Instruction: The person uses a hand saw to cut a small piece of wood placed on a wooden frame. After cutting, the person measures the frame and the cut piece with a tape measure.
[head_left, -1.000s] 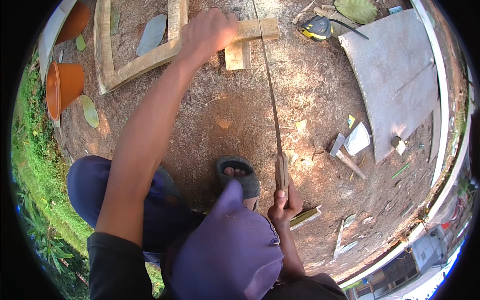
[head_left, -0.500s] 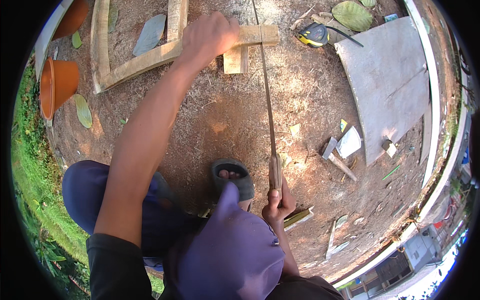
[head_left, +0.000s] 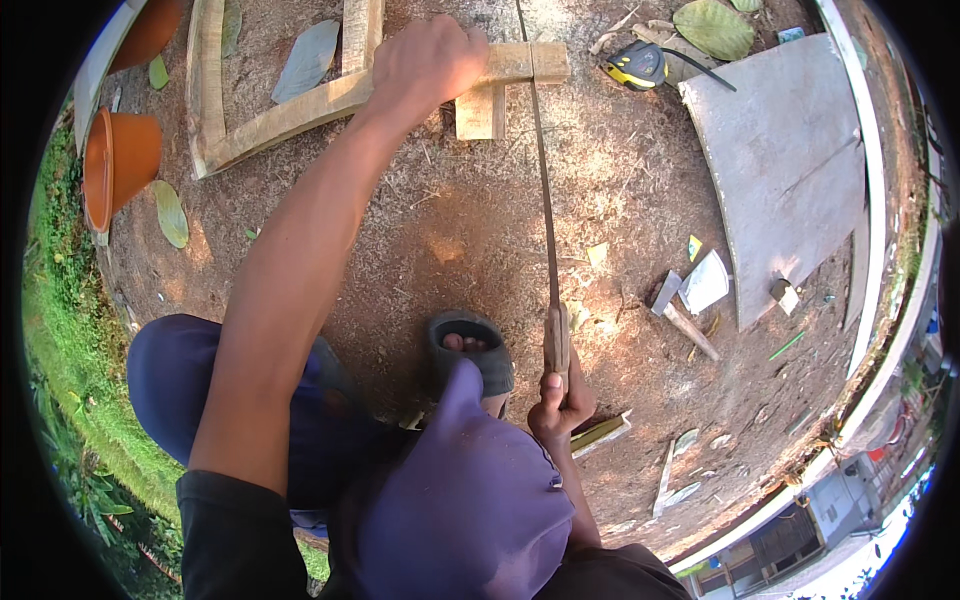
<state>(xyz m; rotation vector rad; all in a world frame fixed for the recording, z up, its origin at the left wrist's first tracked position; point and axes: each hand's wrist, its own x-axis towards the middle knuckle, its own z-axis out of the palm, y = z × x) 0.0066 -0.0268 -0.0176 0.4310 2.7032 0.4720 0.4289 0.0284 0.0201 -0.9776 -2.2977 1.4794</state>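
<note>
"Where is the saw?"

"The saw (head_left: 549,225) runs straight ahead, its narrow blade crossing a wooden bar (head_left: 550,62) close to the bar's right end."

"And the hands?"

"The right hand (head_left: 563,405) is at the saw's near end, fingers wrapped round its wooden handle (head_left: 557,340), thumb pressed against it. The left hand (head_left: 430,60) is left of the blade, knuckles up, fingers curled over the bar; their tips are hidden."

"What else?"

"Left of the saw, a short wooden block (head_left: 480,115) juts from beneath the bar. Right of it lie a black-and-yellow tape measure (head_left: 637,66), a hammer (head_left: 692,333) and a grey board (head_left: 785,160)."
</note>
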